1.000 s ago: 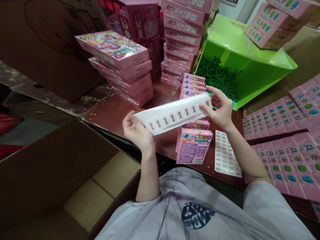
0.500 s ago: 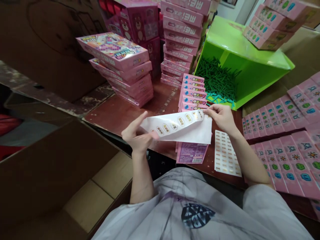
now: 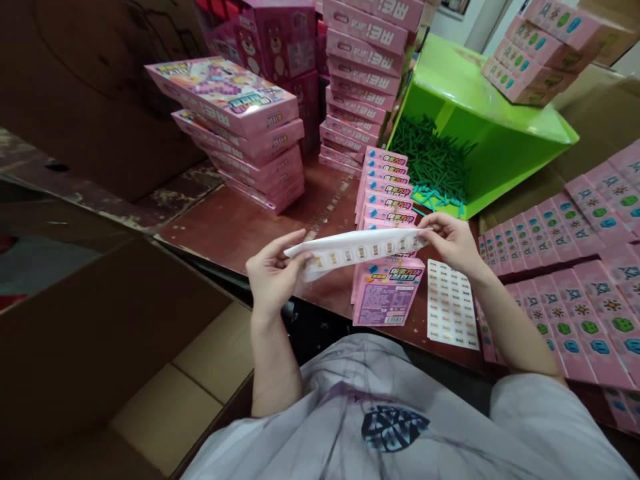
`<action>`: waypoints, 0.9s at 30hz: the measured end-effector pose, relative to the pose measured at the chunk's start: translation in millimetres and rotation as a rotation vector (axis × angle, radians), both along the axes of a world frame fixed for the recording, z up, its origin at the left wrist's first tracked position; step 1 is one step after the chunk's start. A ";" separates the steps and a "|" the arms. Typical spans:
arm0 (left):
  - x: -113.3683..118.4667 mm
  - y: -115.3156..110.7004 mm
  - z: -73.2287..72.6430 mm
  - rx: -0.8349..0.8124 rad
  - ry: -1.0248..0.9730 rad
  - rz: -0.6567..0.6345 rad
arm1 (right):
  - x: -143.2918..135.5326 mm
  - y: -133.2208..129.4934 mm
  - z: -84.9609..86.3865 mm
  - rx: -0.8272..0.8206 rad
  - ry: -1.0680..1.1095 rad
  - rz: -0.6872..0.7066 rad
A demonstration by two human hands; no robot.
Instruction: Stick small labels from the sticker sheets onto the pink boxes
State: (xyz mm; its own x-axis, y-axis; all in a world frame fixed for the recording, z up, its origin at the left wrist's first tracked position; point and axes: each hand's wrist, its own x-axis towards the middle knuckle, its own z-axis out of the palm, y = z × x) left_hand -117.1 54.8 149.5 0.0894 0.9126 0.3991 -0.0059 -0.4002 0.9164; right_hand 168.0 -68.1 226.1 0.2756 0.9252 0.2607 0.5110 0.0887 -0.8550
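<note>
Room over tabletop (image 3: 220,230), box stacks (image 3: 240,127) beyond

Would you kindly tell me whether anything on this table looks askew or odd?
The left stack of pink boxes looks uneven: its edges don't line up. The green bin seems to lie on its side, with loose green sticks heaped toward its open mouth.

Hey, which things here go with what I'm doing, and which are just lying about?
Part of it, it seems:
sticker sheet, in your left hand and right hand
second sheet, lying flat
row of boxes

Probably just lying about:
green box and its sticks
tall stack
open carton
</note>
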 end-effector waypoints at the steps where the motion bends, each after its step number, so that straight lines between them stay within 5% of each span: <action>1: 1.1 -1.8 0.2 -0.023 -0.011 0.045 | -1.3 -1.8 -0.8 0.013 0.031 0.020; 5: 4.5 -9.3 7.7 0.051 -0.031 0.195 | -7.5 -12.0 3.7 0.127 0.015 0.113; 10: 1.0 -18.3 23.1 0.200 -0.039 0.315 | -21.7 -25.5 24.1 0.246 -0.227 -0.096; 15: -3.8 -20.4 23.6 0.194 -0.077 0.282 | -34.1 -28.3 32.0 0.163 -0.140 -0.115; 18: -6.4 -21.5 19.8 0.203 -0.142 0.134 | -35.5 -26.3 27.9 0.151 -0.134 -0.122; 27: -13.9 -20.5 12.7 -0.073 -0.140 0.035 | -24.0 -26.8 24.3 0.141 -0.008 0.000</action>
